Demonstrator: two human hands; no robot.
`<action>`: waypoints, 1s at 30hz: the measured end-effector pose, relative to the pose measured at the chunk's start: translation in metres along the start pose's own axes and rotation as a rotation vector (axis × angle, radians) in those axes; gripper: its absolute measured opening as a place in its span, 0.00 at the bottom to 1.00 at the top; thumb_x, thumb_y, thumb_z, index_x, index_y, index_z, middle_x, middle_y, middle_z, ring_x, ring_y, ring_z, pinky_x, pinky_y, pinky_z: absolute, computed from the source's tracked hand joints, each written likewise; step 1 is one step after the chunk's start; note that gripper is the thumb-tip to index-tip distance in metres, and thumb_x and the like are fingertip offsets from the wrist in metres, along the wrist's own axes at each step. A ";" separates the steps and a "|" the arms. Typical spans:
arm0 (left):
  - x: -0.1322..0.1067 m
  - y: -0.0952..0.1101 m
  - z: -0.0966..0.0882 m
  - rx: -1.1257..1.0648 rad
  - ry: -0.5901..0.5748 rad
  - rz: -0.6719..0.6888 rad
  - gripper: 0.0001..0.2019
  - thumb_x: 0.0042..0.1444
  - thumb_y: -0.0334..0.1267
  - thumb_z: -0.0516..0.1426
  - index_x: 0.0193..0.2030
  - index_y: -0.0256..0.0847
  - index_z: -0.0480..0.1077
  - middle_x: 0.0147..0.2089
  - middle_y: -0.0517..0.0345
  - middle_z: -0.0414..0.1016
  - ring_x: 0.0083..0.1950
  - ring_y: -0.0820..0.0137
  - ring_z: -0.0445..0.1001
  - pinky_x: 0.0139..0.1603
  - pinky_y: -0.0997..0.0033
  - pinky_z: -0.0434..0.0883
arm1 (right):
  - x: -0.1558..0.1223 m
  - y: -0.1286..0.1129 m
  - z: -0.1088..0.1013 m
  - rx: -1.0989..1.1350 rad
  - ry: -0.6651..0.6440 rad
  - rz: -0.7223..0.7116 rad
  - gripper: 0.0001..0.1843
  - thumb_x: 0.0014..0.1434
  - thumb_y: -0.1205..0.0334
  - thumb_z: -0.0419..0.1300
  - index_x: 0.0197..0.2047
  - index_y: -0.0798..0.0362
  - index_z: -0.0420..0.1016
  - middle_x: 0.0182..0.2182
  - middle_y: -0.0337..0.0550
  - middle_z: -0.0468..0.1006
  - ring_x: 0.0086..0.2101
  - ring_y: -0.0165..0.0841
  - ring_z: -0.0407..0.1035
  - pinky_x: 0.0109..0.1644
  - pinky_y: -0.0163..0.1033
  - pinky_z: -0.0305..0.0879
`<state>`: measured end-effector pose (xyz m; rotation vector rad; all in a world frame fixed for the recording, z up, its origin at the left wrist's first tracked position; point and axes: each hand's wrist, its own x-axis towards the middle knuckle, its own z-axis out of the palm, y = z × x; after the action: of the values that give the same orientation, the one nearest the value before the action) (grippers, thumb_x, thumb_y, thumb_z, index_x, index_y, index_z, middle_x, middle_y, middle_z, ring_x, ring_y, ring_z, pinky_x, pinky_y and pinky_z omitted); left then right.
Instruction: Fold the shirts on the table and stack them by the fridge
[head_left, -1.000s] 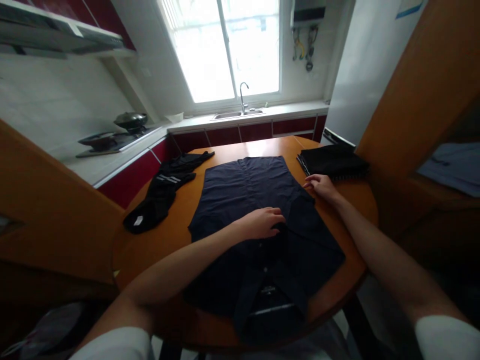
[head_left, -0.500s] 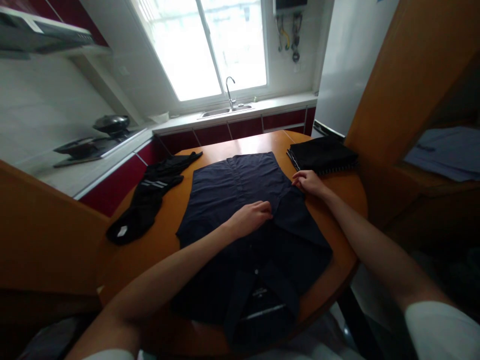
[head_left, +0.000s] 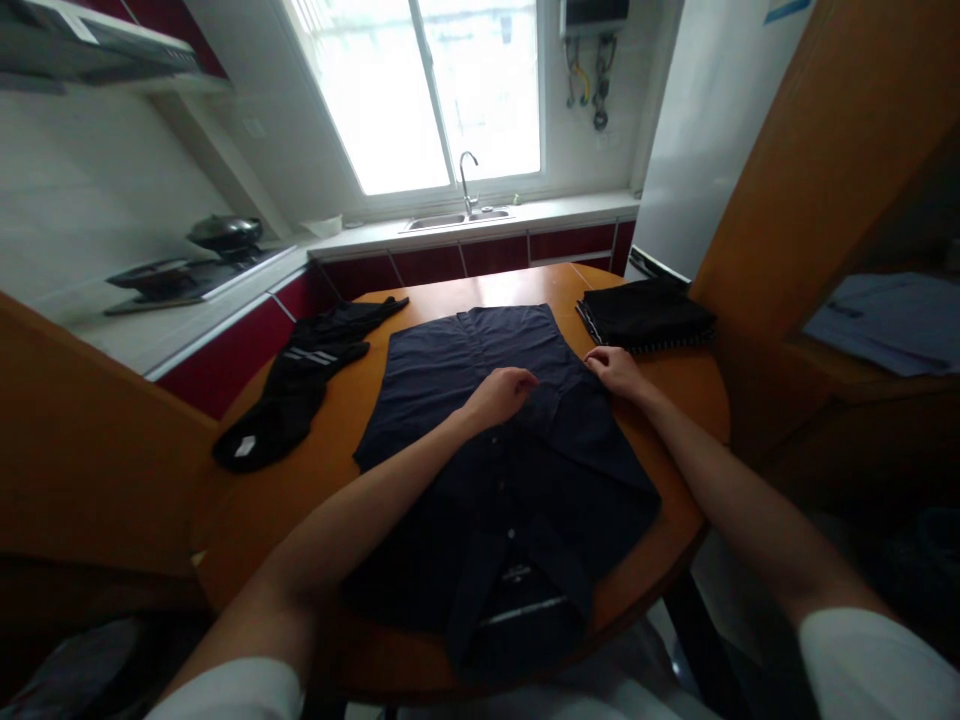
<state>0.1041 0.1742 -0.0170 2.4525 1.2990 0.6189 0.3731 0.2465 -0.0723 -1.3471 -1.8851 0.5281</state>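
A dark navy button-up shirt (head_left: 495, 470) lies spread on the round wooden table (head_left: 292, 510), its collar towards me and its hem towards the window. My left hand (head_left: 501, 396) reaches over the middle of it, fingers curled together at the folded-in sleeve; the fingertips are partly hidden. At the shirt's right side edge, my right hand (head_left: 616, 372) has its thumb and fingers closed on the fabric. A small white button and a neck label show near the collar.
A black garment with pale stripes (head_left: 274, 405) lies along the table's left side. Folded dark clothes (head_left: 645, 312) are stacked at the back right, close to my right hand. Beyond the table are a sink (head_left: 439, 220), a stove with pans (head_left: 225, 235) and a fridge (head_left: 720, 130).
My left hand has moved away from me and slightly left over the shirt. My right hand stays at the shirt's right edge. The camera view has shifted slightly.
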 end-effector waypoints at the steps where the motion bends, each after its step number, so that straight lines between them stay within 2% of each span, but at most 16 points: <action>1: 0.003 -0.003 -0.005 -0.023 -0.022 -0.034 0.14 0.58 0.26 0.54 0.45 0.37 0.79 0.40 0.54 0.82 0.39 0.68 0.79 0.43 0.72 0.73 | -0.001 0.000 0.000 0.003 -0.008 -0.003 0.09 0.60 0.65 0.58 0.35 0.53 0.81 0.35 0.46 0.84 0.37 0.37 0.77 0.43 0.36 0.69; 3: 0.003 -0.011 -0.022 -0.079 -0.062 -0.086 0.13 0.58 0.28 0.55 0.45 0.37 0.79 0.37 0.54 0.82 0.36 0.69 0.79 0.39 0.74 0.73 | -0.002 -0.001 -0.001 0.000 -0.025 -0.014 0.09 0.61 0.63 0.59 0.35 0.53 0.81 0.35 0.46 0.84 0.37 0.37 0.77 0.43 0.36 0.68; 6: -0.014 -0.025 -0.058 -0.129 -0.057 -0.152 0.13 0.58 0.31 0.56 0.46 0.36 0.78 0.37 0.54 0.82 0.35 0.70 0.78 0.37 0.75 0.72 | -0.003 -0.002 -0.002 -0.028 -0.033 -0.029 0.09 0.61 0.62 0.59 0.36 0.53 0.81 0.36 0.47 0.84 0.37 0.37 0.76 0.43 0.37 0.68; 10: -0.062 -0.038 -0.101 -0.038 -0.045 -0.232 0.10 0.58 0.40 0.59 0.41 0.37 0.78 0.33 0.56 0.80 0.33 0.70 0.76 0.33 0.76 0.68 | -0.005 -0.010 -0.003 -0.035 -0.046 -0.088 0.08 0.60 0.61 0.60 0.37 0.52 0.81 0.36 0.47 0.83 0.36 0.37 0.76 0.43 0.39 0.68; 13: -0.111 -0.035 -0.115 -0.036 -0.194 -0.259 0.14 0.58 0.49 0.60 0.36 0.39 0.78 0.29 0.59 0.77 0.30 0.71 0.72 0.29 0.77 0.65 | -0.010 -0.022 -0.002 -0.014 -0.129 -0.183 0.08 0.60 0.59 0.61 0.37 0.51 0.81 0.37 0.46 0.83 0.38 0.38 0.75 0.44 0.39 0.69; 17: -0.179 -0.020 -0.115 -0.057 -0.376 -0.291 0.14 0.60 0.50 0.59 0.35 0.40 0.76 0.30 0.60 0.75 0.30 0.71 0.70 0.30 0.76 0.63 | -0.019 -0.040 0.001 -0.024 -0.204 -0.255 0.08 0.60 0.57 0.61 0.36 0.50 0.80 0.37 0.45 0.82 0.38 0.39 0.75 0.43 0.40 0.69; 22: -0.250 0.003 -0.102 0.070 -0.350 -0.387 0.05 0.57 0.40 0.60 0.39 0.44 0.71 0.34 0.62 0.73 0.34 0.69 0.70 0.33 0.73 0.63 | -0.028 -0.054 -0.001 -0.038 -0.257 -0.251 0.09 0.59 0.56 0.61 0.35 0.49 0.80 0.34 0.45 0.82 0.35 0.38 0.74 0.40 0.40 0.68; 26: -0.279 0.018 -0.088 0.112 -0.272 -0.441 0.05 0.56 0.32 0.55 0.39 0.45 0.67 0.38 0.61 0.71 0.37 0.68 0.71 0.37 0.72 0.65 | -0.031 -0.061 0.002 -0.086 -0.370 -0.265 0.09 0.59 0.55 0.61 0.37 0.49 0.81 0.34 0.44 0.82 0.34 0.38 0.74 0.39 0.40 0.68; 30: -0.291 0.025 -0.078 0.139 -0.214 -0.447 0.03 0.57 0.32 0.54 0.37 0.45 0.65 0.39 0.60 0.71 0.38 0.67 0.71 0.38 0.71 0.65 | -0.030 -0.060 0.009 -0.102 -0.379 -0.300 0.10 0.60 0.54 0.60 0.38 0.48 0.81 0.36 0.44 0.83 0.38 0.39 0.75 0.43 0.41 0.69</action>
<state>-0.0624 -0.0774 -0.0062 2.1413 1.7644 0.1519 0.3342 0.1975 -0.0456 -1.0490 -2.4014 0.5674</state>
